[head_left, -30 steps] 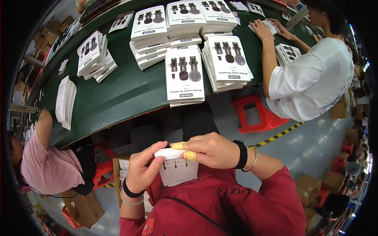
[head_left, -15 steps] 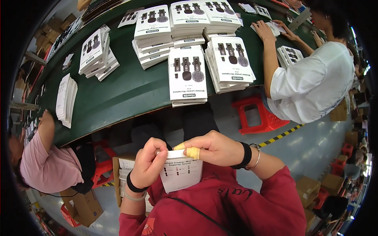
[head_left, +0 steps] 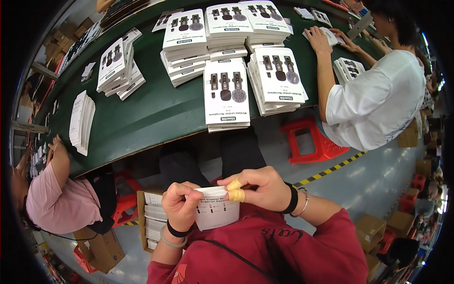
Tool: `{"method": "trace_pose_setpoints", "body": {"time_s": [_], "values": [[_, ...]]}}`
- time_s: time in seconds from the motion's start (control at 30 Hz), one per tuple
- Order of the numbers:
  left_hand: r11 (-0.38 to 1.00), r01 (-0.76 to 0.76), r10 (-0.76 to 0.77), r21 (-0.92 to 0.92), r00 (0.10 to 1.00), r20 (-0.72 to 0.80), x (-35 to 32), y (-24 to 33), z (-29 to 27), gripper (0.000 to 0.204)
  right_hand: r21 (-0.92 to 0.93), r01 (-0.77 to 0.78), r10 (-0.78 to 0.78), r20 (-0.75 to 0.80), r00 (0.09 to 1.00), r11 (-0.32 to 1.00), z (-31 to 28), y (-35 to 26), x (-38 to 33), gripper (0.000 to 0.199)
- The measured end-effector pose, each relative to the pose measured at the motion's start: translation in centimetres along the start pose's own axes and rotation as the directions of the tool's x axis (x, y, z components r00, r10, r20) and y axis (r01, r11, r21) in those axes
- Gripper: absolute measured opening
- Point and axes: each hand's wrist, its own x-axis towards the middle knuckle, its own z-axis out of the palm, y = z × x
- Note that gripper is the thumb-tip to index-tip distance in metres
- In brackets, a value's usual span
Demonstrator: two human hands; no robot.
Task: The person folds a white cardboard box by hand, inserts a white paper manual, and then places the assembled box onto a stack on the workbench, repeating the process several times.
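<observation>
Both my hands hold a small white printed packaging sleeve close to my chest, above my red top. My left hand grips its left side, a black band on the wrist. My right hand pinches its upper right edge with yellow-taped fingertips, a black band and a thin bracelet on that wrist. Straight ahead, on the green table, stands a pile of flat white product boxes showing small black devices.
More box piles and a stack of white sheets cover the table. A person in white works at the right, a person in pink at the left. Red stool, cartons on the floor.
The sleeve has turned in my hands and sits a little lower and more upright; my fingers have shifted along its top edge. The view has drifted slightly.
</observation>
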Motion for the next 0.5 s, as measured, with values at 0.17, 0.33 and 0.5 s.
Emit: {"method": "trace_pose_setpoints", "body": {"time_s": [0.17,0.33,0.5], "values": [[0.995,-0.04,0.039,0.097,0.999,0.012,-0.2,0.0,0.1,0.024,-0.41,0.213,-0.152,0.178,0.972,0.887,-1.1,-0.8,-0.4,0.02],[0.99,-0.012,0.009,0.139,1.0,0.022,0.6,0.9,0.8,0.026,-0.359,0.017,0.065,0.215,0.974,0.933,-1.6,-2.8,0.2,0.028],[0.994,-0.073,0.062,0.081,0.989,0.137,1.7,2.8,0.7,0.022,-0.519,0.024,0.222,0.408,0.886,0.854,-1.9,-5.4,1.1,0.034]]}}
